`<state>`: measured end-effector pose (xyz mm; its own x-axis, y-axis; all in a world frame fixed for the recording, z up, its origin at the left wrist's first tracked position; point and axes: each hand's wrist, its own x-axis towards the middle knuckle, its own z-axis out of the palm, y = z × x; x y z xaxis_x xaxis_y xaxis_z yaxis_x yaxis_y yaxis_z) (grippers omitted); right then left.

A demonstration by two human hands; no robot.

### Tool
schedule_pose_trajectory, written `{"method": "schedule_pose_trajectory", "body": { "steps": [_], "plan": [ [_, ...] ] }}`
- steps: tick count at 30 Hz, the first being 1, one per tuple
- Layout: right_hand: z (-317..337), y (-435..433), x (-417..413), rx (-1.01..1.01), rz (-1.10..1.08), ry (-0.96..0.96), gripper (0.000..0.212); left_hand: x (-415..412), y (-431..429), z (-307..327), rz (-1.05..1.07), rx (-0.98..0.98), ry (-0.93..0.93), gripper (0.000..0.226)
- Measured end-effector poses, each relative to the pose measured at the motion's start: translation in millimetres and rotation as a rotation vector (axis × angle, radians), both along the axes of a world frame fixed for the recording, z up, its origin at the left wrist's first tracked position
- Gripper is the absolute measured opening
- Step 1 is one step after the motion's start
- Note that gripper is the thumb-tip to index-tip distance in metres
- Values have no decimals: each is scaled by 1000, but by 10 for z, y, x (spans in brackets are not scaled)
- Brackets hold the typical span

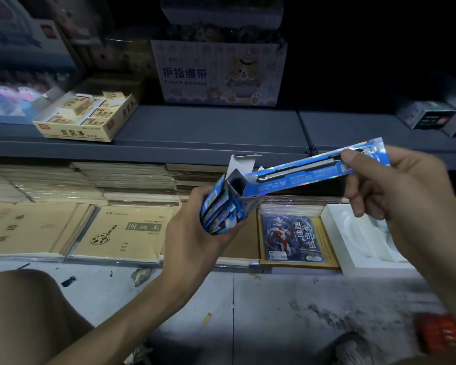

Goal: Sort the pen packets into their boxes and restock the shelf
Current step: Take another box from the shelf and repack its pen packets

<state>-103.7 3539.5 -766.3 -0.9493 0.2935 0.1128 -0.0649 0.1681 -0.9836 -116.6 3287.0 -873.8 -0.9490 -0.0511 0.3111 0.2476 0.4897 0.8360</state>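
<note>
My left hand (195,233) grips a small blue pen box (223,204) with its top flap open, tilted toward the right. Several blue packets fill it. My right hand (395,185) pinches the far end of a long blue holographic pen packet (313,168), thumb on top. The packet's near end sits in the box's open mouth. Both hands hover in front of the grey shelf (195,133), above the stacks of notebooks.
On the shelf stand an open eraser box (87,119), a finger bandage carton (219,72) and small dark boxes (432,117) at right. Below lie tan drawing books (121,233), a blue paper pack (292,238) and a white foam tray (363,241). A red object (437,333) lies on the floor.
</note>
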Motion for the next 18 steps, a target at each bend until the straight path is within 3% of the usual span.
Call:
{"method": "schedule_pose_trajectory", "body": {
  "steps": [6,10,13,18],
  "plan": [
    [-1,-89,16,138,67,9,22,-9,-12,-95,-43,-166,43,67],
    [-117,-252,27,339,182,-94,22,37,41,-144,-85,-256,78,68],
    [-188,-353,48,407,241,-107,16,61,78,-162,-108,-185,26,69],
    [-180,-385,55,332,165,-23,13,83,90,-90,-137,-70,-33,66]
  ]
}}
